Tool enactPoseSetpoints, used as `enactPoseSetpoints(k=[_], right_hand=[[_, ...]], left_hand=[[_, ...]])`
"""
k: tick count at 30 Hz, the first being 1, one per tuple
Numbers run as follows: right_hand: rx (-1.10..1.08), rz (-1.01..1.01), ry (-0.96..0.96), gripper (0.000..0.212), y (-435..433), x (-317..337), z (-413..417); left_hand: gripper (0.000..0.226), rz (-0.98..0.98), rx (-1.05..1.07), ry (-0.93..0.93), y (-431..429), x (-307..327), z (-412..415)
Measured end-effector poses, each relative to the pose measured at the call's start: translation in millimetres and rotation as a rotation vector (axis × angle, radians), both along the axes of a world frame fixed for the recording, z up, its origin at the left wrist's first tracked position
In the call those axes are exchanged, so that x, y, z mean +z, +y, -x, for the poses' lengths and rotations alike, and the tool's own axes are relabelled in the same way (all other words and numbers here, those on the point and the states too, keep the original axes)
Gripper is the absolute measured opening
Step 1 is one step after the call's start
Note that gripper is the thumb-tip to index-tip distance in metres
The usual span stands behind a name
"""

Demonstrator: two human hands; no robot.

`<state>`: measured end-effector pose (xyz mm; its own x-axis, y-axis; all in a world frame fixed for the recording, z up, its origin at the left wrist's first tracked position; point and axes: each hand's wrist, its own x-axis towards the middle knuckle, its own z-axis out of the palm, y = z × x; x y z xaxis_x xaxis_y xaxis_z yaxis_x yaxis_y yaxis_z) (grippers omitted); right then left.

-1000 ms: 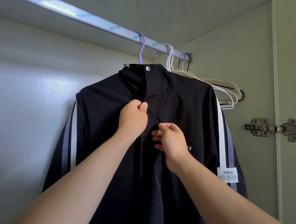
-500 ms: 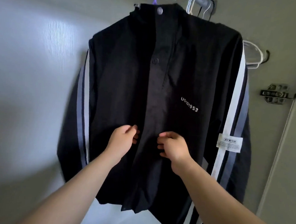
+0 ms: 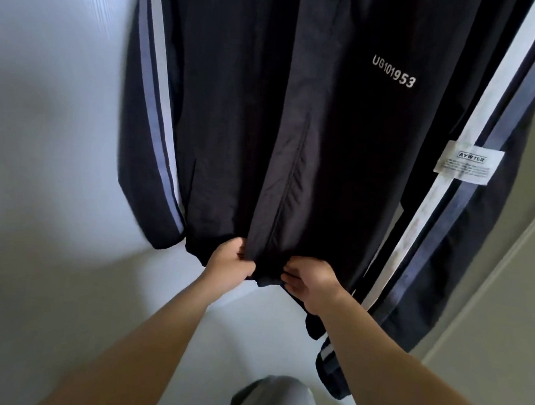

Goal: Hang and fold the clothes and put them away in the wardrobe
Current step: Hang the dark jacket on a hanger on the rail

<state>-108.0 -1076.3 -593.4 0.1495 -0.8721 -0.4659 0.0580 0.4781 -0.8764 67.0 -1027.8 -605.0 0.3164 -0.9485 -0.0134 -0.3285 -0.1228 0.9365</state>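
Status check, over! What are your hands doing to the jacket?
Left hand pinches the black jacket at its hem. Right hand pinches the hem alongside. Jacket hangs down. Nothing seen in the way.

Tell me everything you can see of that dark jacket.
The jacket is black, thin, slightly shiny fabric, hanging with its top out of frame. White and grey-blue stripes run down both sleeves. White print UG101953 marks the chest; a white label sits on one sleeve. The left hand and right hand pinch the hem beside the front opening.
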Motion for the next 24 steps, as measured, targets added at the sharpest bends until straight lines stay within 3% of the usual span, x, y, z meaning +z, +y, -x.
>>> enactPoseSetpoints(k=[4,7,10,14,19,24], right_hand=[[0.006,-0.277,-0.075,0.010,12,-35,-6],[-0.008,-0.428,-0.201,0.037,26,-54,-10],[-0.019,-0.414,-0.399,0.052,32,-70,-11],[0.037,-0.336,-0.528,0.038,36,-79,-11],[-0.014,-0.280,-0.453,0.033,42,-77,-18],[-0.112,-0.187,-0.259,0.027,41,-74,-17]], left_hand=[[0.007,0.002,0.012,-0.162,-1,-16,0],[0.011,0.004,0.009,-0.177,0,-16,3],[0.006,-0.013,-0.046,-0.033,5,-15,7],[0.005,0.009,-0.097,0.081,12,-15,10],[0.011,0.017,-0.111,0.139,14,-12,6],[0.010,-0.125,-0.072,0.010,18,-22,-17]])
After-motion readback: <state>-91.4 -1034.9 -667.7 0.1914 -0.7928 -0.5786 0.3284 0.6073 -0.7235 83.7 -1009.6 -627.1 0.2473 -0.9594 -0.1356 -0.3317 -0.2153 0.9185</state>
